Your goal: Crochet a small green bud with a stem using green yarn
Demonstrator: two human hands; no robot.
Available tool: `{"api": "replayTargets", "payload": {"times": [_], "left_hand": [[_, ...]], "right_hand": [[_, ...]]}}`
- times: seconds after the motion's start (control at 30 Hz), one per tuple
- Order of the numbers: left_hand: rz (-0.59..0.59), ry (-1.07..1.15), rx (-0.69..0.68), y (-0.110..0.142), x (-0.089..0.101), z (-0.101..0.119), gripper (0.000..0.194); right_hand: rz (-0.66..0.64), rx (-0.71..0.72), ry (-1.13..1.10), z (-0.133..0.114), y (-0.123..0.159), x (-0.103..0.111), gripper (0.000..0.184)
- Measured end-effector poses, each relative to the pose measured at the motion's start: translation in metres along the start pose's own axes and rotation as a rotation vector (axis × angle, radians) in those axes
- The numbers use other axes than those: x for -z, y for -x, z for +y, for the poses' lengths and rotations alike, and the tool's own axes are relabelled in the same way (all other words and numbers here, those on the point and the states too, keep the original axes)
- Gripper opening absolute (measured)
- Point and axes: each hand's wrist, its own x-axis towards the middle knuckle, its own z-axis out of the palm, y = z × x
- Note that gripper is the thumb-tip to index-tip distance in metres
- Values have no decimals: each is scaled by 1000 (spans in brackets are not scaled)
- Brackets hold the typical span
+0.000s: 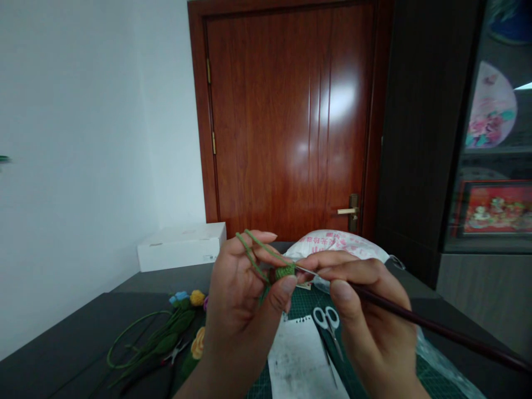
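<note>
Pinching a small green crocheted piece [285,271] between thumb and fingers, the left hand [245,310] sits just below the middle of the frame, two strands of green yarn [266,248] running up from the work and over its fingers. The right hand [374,310], right of centre, grips a crochet hook [424,320] like a pen; its thin metal end meets the piece's right edge, and its dark handle slants to the lower right.

Below the hands, at bottom centre, a notepad page [293,354] and white-handled scissors [328,321] lie on a green cutting mat [305,299]. Crocheted flowers [197,298] and pliers [177,352] rest on the dark desk [75,332] at lower left. Farther back stand a white box [183,246], left of centre, and a printed white bag [338,241], right of centre.
</note>
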Motion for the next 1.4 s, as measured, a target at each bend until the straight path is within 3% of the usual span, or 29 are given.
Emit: {"api": "replayTargets", "payload": {"times": [0.1, 0.2, 0.43, 0.57, 0.77, 1.2, 1.3, 1.4], "left_hand": [[32, 21, 9, 1, -1, -1, 39], [-11, 87, 66, -2, 0, -2, 43], [-91, 152, 141, -5, 4, -1, 43], [-104, 151, 186, -4, 2, -2, 40], [-119, 167, 216, -5, 1, -6, 36], [-149, 204, 246, -6, 2, -6, 38], [-174, 230, 251, -7, 3, -6, 44], [-183, 250, 257, -9, 5, -6, 65]], "right_hand": [[-4, 21, 77, 0, 1, 2, 20], [24, -1, 13, -3, -3, 2, 16], [115, -127, -175, -6, -12, -6, 16], [129, -277, -330, -2, -14, -5, 20], [67, -463, -515, 2, -18, -2, 26], [54, -630, -692, 3, -22, -2, 27], [-18, -753, -863, 4, -23, -3, 27], [-58, -771, -979, 7, -20, -7, 24]]}}
